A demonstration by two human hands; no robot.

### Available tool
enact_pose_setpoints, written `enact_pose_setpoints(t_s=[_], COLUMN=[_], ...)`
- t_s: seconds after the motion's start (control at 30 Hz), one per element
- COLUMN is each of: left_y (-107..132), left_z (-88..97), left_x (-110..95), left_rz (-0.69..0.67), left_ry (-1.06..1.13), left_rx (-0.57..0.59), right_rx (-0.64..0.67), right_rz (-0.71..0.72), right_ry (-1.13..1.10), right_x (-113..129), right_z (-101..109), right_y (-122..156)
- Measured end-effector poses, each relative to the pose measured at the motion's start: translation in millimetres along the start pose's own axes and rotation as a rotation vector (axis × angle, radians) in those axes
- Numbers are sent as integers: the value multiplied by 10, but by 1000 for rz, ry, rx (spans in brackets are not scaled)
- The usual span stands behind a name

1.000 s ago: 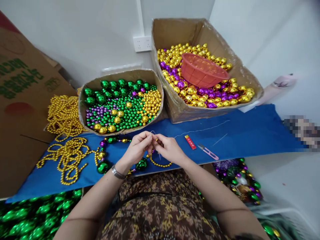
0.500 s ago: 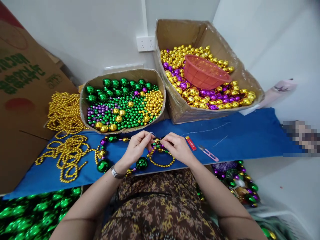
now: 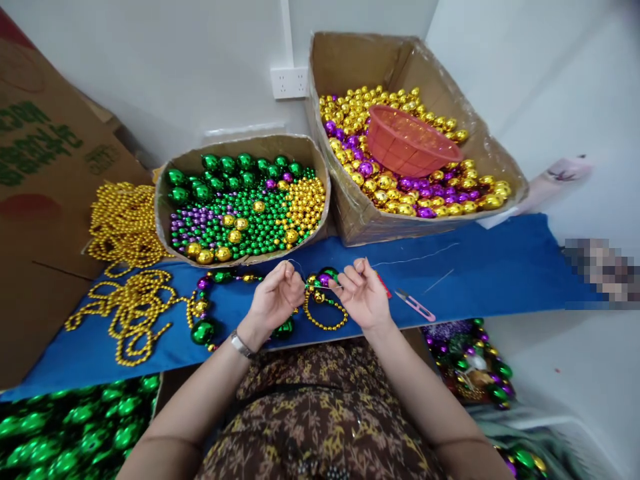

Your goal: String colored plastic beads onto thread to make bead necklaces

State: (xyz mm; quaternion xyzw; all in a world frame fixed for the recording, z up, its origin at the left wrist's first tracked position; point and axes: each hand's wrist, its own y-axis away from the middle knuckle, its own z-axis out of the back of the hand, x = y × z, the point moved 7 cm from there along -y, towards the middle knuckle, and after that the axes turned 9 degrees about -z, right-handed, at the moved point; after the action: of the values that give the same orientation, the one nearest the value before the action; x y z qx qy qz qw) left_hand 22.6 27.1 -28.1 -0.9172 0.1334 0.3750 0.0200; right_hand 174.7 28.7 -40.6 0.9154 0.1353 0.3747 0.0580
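My left hand (image 3: 274,297) and my right hand (image 3: 363,293) are a short way apart above the blue cloth (image 3: 480,280), each pinched on a thin white thread. A bead strand (image 3: 320,293) of green, purple and gold beads hangs between them, its loop of small gold beads lying on the cloth. The strand runs on leftward to large green and gold beads (image 3: 204,320). A wristwatch sits on my left wrist.
Behind the hands stand a round carton of mixed beads (image 3: 240,200) and a bigger box of gold and purple beads (image 3: 400,180) with a red basket (image 3: 407,140). Gold bead chains (image 3: 130,293) lie at left. Thread snips (image 3: 415,305) and a red lighter lie right of my right hand.
My hands have drawn apart sideways, pulling the thread taut. The multicolour beads between them have come into view, and my right hand now partly covers the red lighter.
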Motion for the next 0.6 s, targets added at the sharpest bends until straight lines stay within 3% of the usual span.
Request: enact_pose_setpoints(t_s=[0.1, 0.37, 0.47, 0.6], left_y=[-8, 93, 96, 88], left_z=[19, 362, 265, -39], left_x=[2, 143, -16, -340], left_rz=[-22, -4, -139, -420], left_ry=[-57, -180, -313, -691], left_rx=[1, -130, -105, -26], right_rx=[36, 52, 88, 157], right_rz=[28, -49, 29, 172], right_ry=[47, 146, 441, 1065], right_x=[14, -179, -59, 47], right_z=[-24, -12, -145, -405], right_y=[17, 42, 64, 120])
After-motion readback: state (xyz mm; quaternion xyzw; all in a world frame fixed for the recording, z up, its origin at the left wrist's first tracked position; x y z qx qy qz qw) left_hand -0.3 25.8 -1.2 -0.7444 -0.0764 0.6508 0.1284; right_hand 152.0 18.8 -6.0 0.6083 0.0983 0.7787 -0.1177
